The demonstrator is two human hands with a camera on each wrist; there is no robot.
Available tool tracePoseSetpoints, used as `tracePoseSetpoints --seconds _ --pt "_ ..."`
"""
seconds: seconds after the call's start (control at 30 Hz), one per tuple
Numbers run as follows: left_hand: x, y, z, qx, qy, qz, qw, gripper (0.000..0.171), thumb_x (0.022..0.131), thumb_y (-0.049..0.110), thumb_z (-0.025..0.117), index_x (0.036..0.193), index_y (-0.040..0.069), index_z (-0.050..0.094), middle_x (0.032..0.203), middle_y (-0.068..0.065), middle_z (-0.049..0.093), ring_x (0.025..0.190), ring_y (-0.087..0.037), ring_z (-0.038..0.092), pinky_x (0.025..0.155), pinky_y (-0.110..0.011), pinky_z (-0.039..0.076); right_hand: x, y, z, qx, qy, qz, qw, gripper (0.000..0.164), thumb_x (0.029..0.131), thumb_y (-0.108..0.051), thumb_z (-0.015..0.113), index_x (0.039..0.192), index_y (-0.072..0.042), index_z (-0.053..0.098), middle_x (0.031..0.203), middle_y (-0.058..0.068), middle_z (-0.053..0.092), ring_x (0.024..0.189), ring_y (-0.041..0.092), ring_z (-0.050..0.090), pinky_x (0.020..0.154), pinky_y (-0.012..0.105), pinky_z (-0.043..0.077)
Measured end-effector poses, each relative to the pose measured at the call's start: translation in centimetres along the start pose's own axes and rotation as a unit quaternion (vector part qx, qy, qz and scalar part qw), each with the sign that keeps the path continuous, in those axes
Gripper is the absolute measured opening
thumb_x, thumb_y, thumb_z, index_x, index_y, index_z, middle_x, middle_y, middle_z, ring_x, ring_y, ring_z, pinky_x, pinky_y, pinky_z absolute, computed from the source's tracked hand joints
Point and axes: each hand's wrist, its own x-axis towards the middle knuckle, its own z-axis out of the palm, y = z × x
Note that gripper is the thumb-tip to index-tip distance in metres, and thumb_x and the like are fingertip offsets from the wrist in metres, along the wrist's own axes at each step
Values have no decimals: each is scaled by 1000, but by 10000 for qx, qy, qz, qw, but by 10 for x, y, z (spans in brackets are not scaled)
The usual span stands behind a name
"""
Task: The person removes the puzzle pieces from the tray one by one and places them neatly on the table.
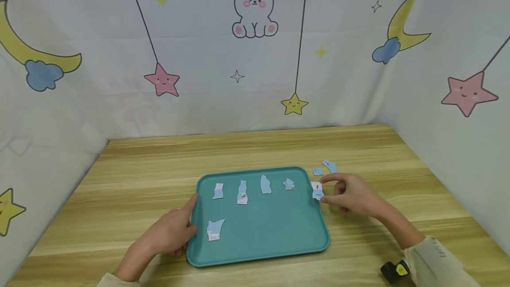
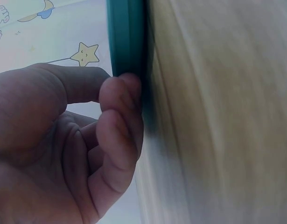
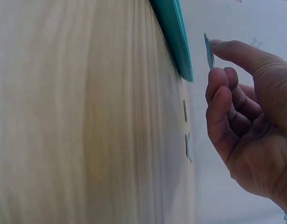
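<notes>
My right hand (image 1: 354, 194) pinches a small white and light-blue puzzle piece (image 1: 317, 190) between thumb and index finger. The piece overlaps the right rim of a teal tray (image 1: 271, 234) in the head view; the right wrist view shows this puzzle piece (image 3: 209, 50) edge-on, raised off the table. At the tray's left edge, my left hand (image 1: 171, 231) holds the rim, its curled fingers (image 2: 117, 135) against the side. Inside the tray lie several pieces: a back row with a piece (image 1: 218, 191), a taller one (image 1: 242, 193), others (image 1: 265, 184) (image 1: 289, 184), and one piece (image 1: 215, 230) near the front left.
Two loose light-blue pieces, a small piece (image 1: 317, 171) and a curved one (image 1: 330, 166), lie on the wooden table (image 1: 159, 154) beyond the tray's back right corner. A black strap with a yellow mark (image 1: 401, 269) is by the right sleeve. A printed cloth (image 1: 207, 114) hangs behind the table.
</notes>
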Motion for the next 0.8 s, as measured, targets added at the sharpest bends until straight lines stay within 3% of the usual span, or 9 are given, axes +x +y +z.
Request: tracePoseSetpoints --seconds 0.8 --pt "-1 1 0 -36 -24 5 10000 82 96 2 55 165 -10 12 55 -6 58 40 -17 54 42 -34 48 -3 28 -35 -127 350 699 9969 56 94 -24 79 140 3 60 63 2 56 49 19 59 50 33 52"
